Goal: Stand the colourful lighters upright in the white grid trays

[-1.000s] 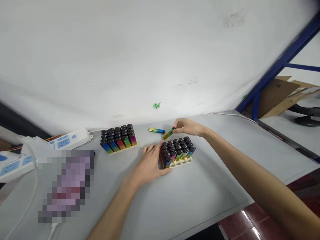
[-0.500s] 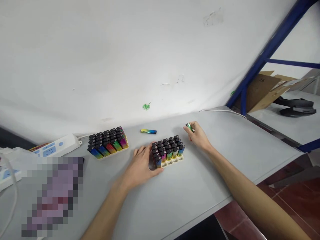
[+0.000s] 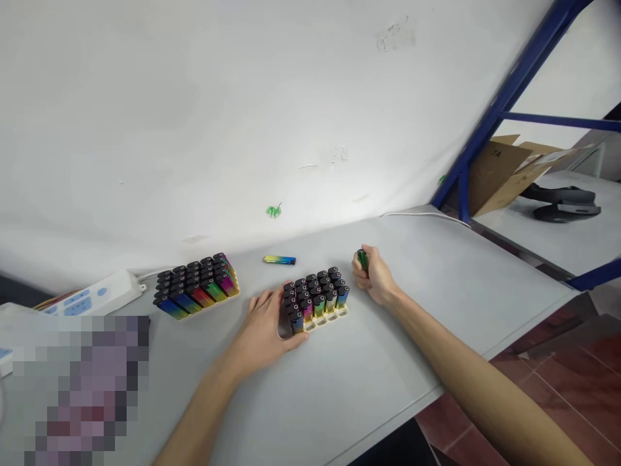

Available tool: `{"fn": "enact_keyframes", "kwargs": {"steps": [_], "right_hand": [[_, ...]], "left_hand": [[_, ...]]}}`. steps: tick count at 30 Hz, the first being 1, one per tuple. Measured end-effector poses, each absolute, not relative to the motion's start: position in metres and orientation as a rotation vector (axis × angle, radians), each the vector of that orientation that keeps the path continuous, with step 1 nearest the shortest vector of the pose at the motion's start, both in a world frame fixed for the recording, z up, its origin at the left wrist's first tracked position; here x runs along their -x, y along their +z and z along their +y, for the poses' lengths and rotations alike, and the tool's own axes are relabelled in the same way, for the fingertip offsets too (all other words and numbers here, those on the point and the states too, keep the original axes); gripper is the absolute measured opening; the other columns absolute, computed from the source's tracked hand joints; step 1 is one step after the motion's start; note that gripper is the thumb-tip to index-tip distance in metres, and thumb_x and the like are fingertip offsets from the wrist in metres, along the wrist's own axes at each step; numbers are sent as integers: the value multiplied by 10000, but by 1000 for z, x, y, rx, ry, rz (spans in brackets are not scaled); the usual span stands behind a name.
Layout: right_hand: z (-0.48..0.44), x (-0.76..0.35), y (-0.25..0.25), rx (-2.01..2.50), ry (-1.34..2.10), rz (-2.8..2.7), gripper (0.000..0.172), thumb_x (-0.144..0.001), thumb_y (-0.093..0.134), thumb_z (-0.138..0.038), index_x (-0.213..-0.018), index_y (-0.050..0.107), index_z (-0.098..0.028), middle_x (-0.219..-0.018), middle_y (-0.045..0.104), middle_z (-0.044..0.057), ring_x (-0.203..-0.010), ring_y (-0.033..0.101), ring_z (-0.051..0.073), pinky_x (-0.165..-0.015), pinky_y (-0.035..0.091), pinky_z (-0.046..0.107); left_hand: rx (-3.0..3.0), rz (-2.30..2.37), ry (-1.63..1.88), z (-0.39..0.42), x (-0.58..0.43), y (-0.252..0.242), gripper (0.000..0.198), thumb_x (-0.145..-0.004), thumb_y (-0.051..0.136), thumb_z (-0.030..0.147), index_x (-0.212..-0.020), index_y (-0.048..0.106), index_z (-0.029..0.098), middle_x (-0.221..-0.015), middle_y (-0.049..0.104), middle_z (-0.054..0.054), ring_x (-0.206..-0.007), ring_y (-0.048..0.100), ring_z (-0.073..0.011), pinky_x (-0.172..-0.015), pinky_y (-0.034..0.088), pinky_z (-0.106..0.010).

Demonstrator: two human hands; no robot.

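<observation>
A pale tray (image 3: 326, 320) holds several upright lighters (image 3: 317, 304) with black tops and shiny coloured bodies; bare holes show along its front row. Around the tray's left end my left hand (image 3: 262, 327) is closed, thumb at the front corner and fingers toward the back. Right of the tray, my right hand (image 3: 374, 275) is wrapped round a green lighter (image 3: 363, 259), held upright above the table. A yellow-to-blue lighter (image 3: 280, 260) lies on its side behind the tray. Farther left stands a second tray (image 3: 213, 307) packed with lighters.
A white power strip (image 3: 99, 291) with cables lies at the left near the wall. A pixelated patch covers something at the lower left. Blue shelf framing (image 3: 466, 175) rises at the right, with a cardboard box (image 3: 499, 171) and a black object (image 3: 565, 204) beyond it.
My right hand has turned the green lighter from tilted to more upright, and its fingers have wrapped further round it. My left hand stays on the tray. The view has shifted slightly right.
</observation>
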State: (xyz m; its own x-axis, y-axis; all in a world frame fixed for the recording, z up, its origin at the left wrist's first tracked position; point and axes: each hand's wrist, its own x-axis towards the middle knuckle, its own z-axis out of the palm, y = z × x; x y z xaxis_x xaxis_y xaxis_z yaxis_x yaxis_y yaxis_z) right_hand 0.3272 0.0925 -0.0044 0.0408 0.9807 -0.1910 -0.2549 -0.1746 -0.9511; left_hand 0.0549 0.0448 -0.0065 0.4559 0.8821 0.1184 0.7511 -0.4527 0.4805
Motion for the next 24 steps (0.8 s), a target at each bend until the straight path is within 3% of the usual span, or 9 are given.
{"fn": "enact_keyframes", "kwargs": {"steps": [7, 13, 19, 24], "right_hand": [[88, -319, -1, 1141, 1427, -876, 375, -866, 356, -434, -557, 327, -224, -448, 226, -74, -377, 123, 74, -382, 100, 235], [87, -318, -3, 1115, 1441, -907, 474, -880, 375, -580, -579, 351, -216, -478, 240, -78, -391, 134, 68, -402, 105, 231], [88, -320, -1, 1096, 1445, -851, 367, -854, 350, -448, -564, 321, -226, -466, 237, -69, -383, 129, 78, -391, 100, 238], [83, -318, 5, 1045, 1405, -845, 383, -866, 351, -451, -564, 342, -216, -487, 256, -64, -388, 141, 74, -407, 121, 238]], "left_hand": [[-2350, 1371, 521, 45, -54, -8, 855, -773, 704, 458, -1485, 260, 294, -1345, 506, -75, -1303, 409, -311, -1097, 317, -450], [-2345, 1384, 529, 46, -54, -9, 858, -763, 712, 464, -1482, 282, 280, -1336, 514, -86, -1299, 417, -323, -1096, 317, -460], [-2325, 1385, 528, 44, -54, -9, 857, -766, 705, 483, -1483, 276, 297, -1330, 514, -75, -1300, 413, -315, -1100, 313, -454], [-2330, 1385, 516, 44, -54, -9, 857, -771, 700, 477, -1488, 269, 293, -1339, 513, -76, -1306, 406, -313, -1094, 323, -443]]}}
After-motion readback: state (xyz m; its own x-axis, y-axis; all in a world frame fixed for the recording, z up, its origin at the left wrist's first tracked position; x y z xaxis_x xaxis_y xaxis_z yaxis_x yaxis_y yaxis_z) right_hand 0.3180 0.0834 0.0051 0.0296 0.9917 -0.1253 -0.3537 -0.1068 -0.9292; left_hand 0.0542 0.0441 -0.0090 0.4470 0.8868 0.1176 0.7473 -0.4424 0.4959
